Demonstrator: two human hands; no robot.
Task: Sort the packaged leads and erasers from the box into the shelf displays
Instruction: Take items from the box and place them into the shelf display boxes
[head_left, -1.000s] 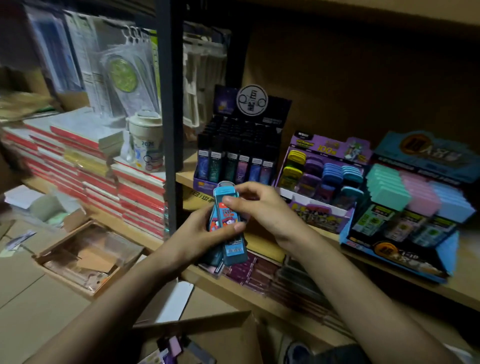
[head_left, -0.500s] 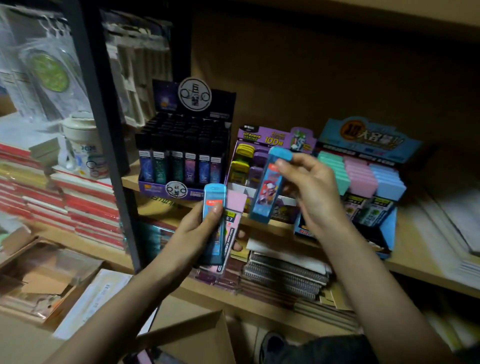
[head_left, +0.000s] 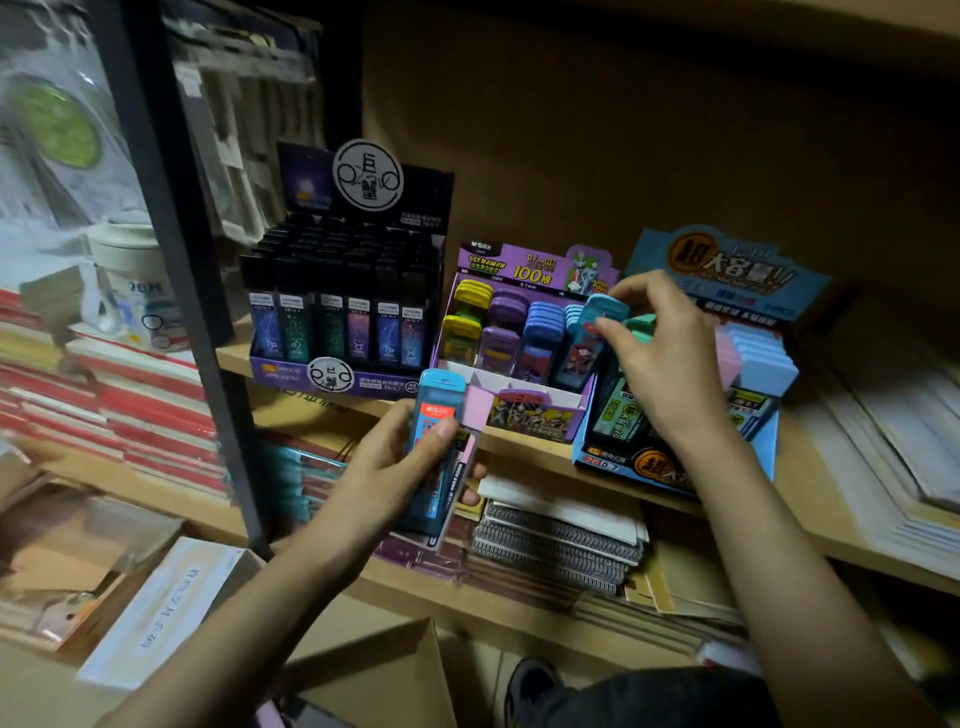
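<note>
Holding a blue lead case (head_left: 584, 345) at the purple display (head_left: 524, 413)

The right hand (head_left: 670, 364) reaches to the right-hand column of the purple display, which stands on the wooden shelf (head_left: 519, 448). Its grip is pinched together on the cap of the blue lead case. The case leans tilted in that column, just beside a row of darker blue cases.

In front of the display and lower, the left hand (head_left: 384, 467) has its grip clamped on a second blue case (head_left: 435, 441), thumb across the label. A pink case (head_left: 476, 413) is held behind it, and its top corner pokes out toward the display's front lip.

Left of the purple display stands a black display (head_left: 343, 312) full of dark tubes. Right of it stands a light blue display (head_left: 727, 270) with pastel packs, partly hidden by the right hand. Below it, on the lower shelf, lie spiral notebooks (head_left: 561, 540). A cardboard box (head_left: 384, 670) flap shows nearest the camera.
</note>
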